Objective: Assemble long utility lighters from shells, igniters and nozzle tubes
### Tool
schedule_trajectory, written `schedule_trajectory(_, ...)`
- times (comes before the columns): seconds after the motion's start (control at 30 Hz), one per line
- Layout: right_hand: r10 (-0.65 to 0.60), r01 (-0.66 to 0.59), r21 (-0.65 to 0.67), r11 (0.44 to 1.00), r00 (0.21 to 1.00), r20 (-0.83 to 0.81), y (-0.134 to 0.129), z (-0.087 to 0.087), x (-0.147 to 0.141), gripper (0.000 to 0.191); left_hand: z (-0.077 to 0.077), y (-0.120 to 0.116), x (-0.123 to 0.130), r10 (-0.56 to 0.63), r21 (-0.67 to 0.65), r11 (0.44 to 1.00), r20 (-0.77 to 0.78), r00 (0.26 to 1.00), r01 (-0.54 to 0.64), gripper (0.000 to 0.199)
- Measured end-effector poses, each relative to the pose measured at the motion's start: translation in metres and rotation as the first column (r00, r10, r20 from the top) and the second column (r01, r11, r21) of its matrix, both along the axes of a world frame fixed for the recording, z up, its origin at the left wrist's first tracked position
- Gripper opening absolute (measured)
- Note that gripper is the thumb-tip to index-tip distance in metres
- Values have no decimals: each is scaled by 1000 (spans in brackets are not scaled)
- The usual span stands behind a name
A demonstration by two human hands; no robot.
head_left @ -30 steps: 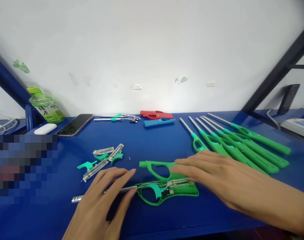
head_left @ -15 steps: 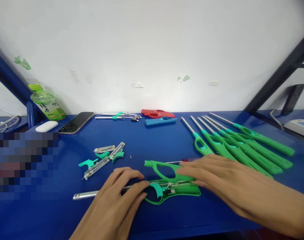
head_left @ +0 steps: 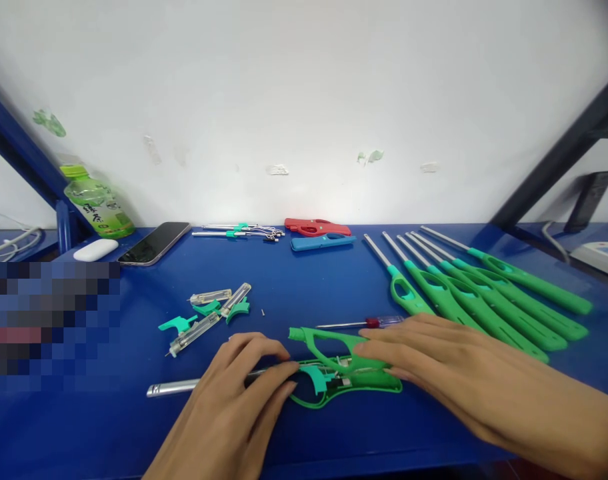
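Note:
A green lower shell (head_left: 379, 381) lies on the blue table with a teal trigger (head_left: 315, 377) and small inner parts in it. A silver tube (head_left: 173, 387) runs out to its left. My left hand (head_left: 234, 400) is closed on the front end of this lighter, fingertips beside the trigger. Above the shell, a loose green half cover (head_left: 317, 341) is tilted over the parts, its loop toward the left. My right hand (head_left: 434, 367) grips the rear of that cover, thumb and fingers closed on it.
Several green lighters (head_left: 464, 293) lie at the right. A screwdriver (head_left: 377, 322) rests behind the cover. Clear tanks and teal triggers (head_left: 197, 333) are at the left. Behind are a phone (head_left: 157, 243), a bottle (head_left: 101, 210), metal rods, a red shell (head_left: 314, 227) and a blue shell (head_left: 321, 242).
The green cover in my right hand has come down slightly over the lower shell. More of the screwdriver shows behind it. My left hand stays nearly still.

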State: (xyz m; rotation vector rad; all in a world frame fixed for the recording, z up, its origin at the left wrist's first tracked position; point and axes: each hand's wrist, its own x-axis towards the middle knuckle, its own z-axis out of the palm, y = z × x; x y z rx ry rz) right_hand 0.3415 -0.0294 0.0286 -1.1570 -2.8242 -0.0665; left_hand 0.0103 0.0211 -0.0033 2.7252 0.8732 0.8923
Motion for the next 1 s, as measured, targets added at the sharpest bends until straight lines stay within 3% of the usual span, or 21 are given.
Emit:
schedule_trajectory(0.33,-17,17,-8,1000,999,-36,-1,2,-3,74,6,-1,2,78,10,997,73,994,-79,16)
schedule_trajectory(0.47,-28,29,12,1000,995,-91,-1,9,-17,69,7,-6,-3,190,20,981,127,973,-194,10)
schedule_trajectory(0.63,75,-65,131,989,995,-72,9,19,-34,55,4,-8,-9,296,37,953,110,949,-301,35)
schedule_trajectory(0.8,107,-92,161,983,990,-91,17,18,-47,33,2,-5,-7,202,87,975,44,978,-205,34)
schedule_trajectory(1.0,102,-92,127,988,993,-67,18,12,-50,33,7,-4,-7,145,-4,989,-22,989,-145,32)
